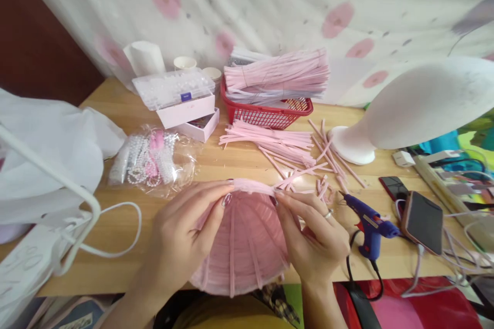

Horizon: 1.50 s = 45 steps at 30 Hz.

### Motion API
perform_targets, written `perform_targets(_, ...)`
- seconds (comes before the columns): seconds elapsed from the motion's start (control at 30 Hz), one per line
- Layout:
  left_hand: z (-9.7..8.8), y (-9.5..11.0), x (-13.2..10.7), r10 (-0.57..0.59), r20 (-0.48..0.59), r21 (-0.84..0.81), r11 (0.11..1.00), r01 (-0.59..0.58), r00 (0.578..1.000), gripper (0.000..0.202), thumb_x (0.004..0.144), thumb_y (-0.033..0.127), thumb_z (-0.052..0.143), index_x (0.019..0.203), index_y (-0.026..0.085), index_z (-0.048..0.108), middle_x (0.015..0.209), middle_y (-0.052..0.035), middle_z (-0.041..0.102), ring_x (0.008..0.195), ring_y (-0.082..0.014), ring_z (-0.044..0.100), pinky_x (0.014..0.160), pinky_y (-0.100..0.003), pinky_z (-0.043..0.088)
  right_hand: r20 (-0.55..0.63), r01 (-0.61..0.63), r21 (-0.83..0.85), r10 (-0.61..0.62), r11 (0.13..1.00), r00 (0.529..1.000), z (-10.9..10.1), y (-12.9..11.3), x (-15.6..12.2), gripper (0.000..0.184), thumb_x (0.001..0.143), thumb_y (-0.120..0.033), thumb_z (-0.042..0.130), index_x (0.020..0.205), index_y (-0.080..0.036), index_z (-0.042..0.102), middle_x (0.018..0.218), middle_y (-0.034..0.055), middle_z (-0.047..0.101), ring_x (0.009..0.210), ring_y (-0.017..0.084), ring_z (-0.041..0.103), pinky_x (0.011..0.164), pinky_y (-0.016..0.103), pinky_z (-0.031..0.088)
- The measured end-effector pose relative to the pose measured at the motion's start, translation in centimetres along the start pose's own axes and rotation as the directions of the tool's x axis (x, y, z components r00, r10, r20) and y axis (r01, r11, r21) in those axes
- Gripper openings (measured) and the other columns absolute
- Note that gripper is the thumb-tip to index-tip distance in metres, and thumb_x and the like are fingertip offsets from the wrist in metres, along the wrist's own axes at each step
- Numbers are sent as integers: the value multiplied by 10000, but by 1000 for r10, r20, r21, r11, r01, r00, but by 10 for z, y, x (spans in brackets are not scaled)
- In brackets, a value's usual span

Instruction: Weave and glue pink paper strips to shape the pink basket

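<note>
A pink ribbed dome (243, 249), made of fuzzy pipe cleaners, hangs over the table's front edge with raised ribs running down it. My left hand (183, 226) pinches its upper rim at the left between thumb and fingers. At the right end of that rim, my right hand (318, 234), with a ring on one finger, is also closed in a pinch. A paler fuzzy pink strip (252, 185) spans the rim between both sets of fingertips. Loose pink pipe cleaners (274, 139) lie just beyond the hands. A blue glue gun (368, 226) stands right of my right hand.
Behind is a red basket (262, 115) heaped with pipe cleaner bundles. A bag of beads (150, 159) and a plastic box (173, 87) are at left. A white mannequin head (428, 105), phone (422, 222), cables and power strip (451, 200) occupy the right.
</note>
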<state>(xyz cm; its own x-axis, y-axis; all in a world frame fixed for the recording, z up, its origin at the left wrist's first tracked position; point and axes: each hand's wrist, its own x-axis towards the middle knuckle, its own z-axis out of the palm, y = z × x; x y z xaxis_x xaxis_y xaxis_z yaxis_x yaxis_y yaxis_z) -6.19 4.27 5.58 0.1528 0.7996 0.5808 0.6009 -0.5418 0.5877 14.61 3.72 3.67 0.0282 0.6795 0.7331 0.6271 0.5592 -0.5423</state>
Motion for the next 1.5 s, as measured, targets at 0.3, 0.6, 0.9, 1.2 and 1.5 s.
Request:
perform_targets(0.3, 5, -6, 8, -51, -32, 100, 993, 54, 998, 205, 965, 148, 561, 1021, 192, 754, 933, -24, 832, 775, -159, 792, 771, -249, 648, 115, -101, -93, 111, 991, 987, -6, 6, 13, 121, 941, -120, 697, 1014, -202, 747, 946, 24, 779, 812, 156, 738, 723, 248, 603)
perform_targets(0.6, 8, -3, 5, 6, -75, 137, 991, 5, 997, 201, 954, 155, 555, 1015, 186, 744, 923, -34, 828, 770, -173, 792, 742, -262, 650, 109, -77, -115, 89, 990, 990, -18, 9, 9, 141, 965, -97, 661, 1002, -206, 742, 909, 13, 735, 808, 135, 699, 654, 219, 544)
perform_targets(0.9, 9, -10, 6, 131, -26, 229, 966, -121, 991, 218, 974, 126, 541, 1127, 190, 682, 999, -52, 815, 875, -191, 786, 799, -303, 634, 111, -54, -114, 67, 992, 992, -8, 6, 16, 136, 968, -131, 638, 990, -220, 739, 883, 16, 718, 781, 157, 690, 693, 275, 556)
perform_targets(1.2, 8, -19, 9, -43, 38, 120, 992, 38, 998, 195, 948, 204, 567, 1019, 199, 749, 957, -54, 831, 830, -200, 797, 782, -291, 643, 180, -247, -88, 259, 965, 949, -4, 12, -3, 162, 983, -214, 621, 1115, -225, 714, 1019, 48, 773, 893, 203, 740, 695, 273, 578)
perform_targets(1.5, 1, -50, 7, -298, 162, -126, 939, 320, 941, 252, 936, 419, 646, 1057, 253, 793, 1056, -25, 835, 966, -234, 805, 812, -283, 653, 114, -266, -122, 280, 956, 953, -49, 13, -16, 147, 1010, -251, 594, 1053, -202, 725, 919, 36, 787, 760, 162, 750, 644, 230, 596)
